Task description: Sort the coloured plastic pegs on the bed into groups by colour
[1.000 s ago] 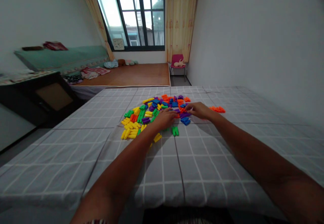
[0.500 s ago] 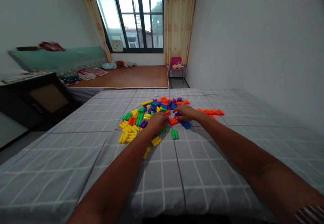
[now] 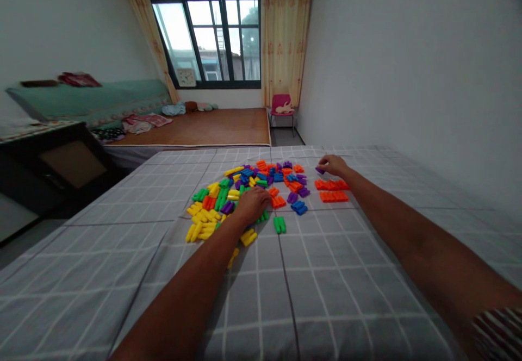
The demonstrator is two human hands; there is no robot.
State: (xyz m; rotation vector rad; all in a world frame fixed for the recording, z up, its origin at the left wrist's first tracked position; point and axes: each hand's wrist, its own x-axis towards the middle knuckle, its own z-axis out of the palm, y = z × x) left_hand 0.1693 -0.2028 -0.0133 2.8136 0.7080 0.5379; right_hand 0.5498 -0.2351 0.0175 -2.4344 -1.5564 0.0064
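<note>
A spread of small plastic building blocks in yellow, green, blue, purple and orange lies on the checked cloth (image 3: 326, 274). My left hand (image 3: 253, 204) rests at the pile's right part, beside orange blocks (image 3: 278, 202); its fingers curl down and whatever they hold is hidden. Out to the right, my right hand (image 3: 333, 164) pinches a purple block (image 3: 320, 170) just beyond two rows of orange blocks (image 3: 333, 196). Nearer to me lie a green block (image 3: 279, 224) and a blue block (image 3: 299, 207), apart from the pile.
Beyond the cloth's far edge is a low bed with a brown mat (image 3: 228, 124). A dark cabinet (image 3: 61, 165) stands to the left, a pink chair (image 3: 282, 105) by the curtain, and a white wall (image 3: 399, 67) on the right.
My right hand has moved from the pile to the right and away from me, now with a purple block in its fingers. My left hand stays at the pile.
</note>
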